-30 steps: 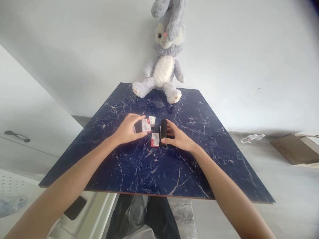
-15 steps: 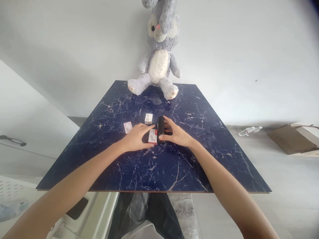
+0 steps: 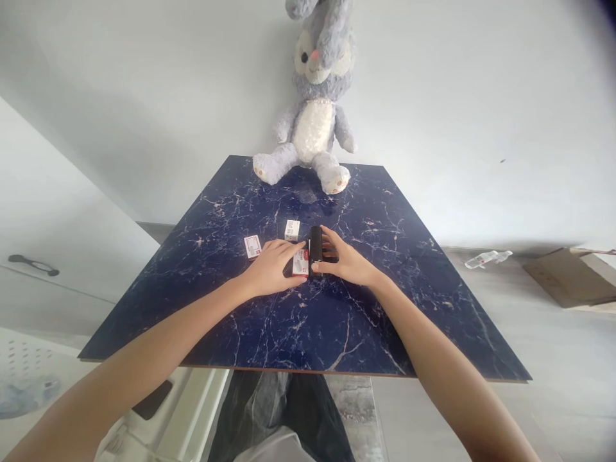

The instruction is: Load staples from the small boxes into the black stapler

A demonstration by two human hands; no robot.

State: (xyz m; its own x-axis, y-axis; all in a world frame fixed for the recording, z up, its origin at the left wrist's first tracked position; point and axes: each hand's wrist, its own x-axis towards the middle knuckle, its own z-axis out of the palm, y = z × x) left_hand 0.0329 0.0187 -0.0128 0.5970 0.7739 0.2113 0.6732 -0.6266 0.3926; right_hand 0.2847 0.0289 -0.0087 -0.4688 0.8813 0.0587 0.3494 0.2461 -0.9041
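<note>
On the dark blue marbled table (image 3: 298, 327), a small red-and-white box (image 3: 301, 264) lies flat against the left side of a black stapler (image 3: 316, 247). My left hand (image 3: 272, 268) curves round the box, thumb at its near end and index finger at its far end. From the right, my right hand (image 3: 344, 258) grips the stapler between thumb and fingers; its far fingers are partly hidden. A white box with printed sides (image 3: 292, 230) stands just beyond. Left of my left hand is a flat white card-like piece with a red border (image 3: 252, 246).
A large grey plush rabbit (image 3: 312, 131) sits at the table's far edge, against the wall. On the floor to the right are a clear plastic bottle (image 3: 487, 258) and a cardboard box (image 3: 570, 277). A dark phone-like slab (image 3: 153, 399) lies below the table's left front.
The view has shifted slightly, so everything appears a little further right. Both hands keep their hold around the box and the stapler.
</note>
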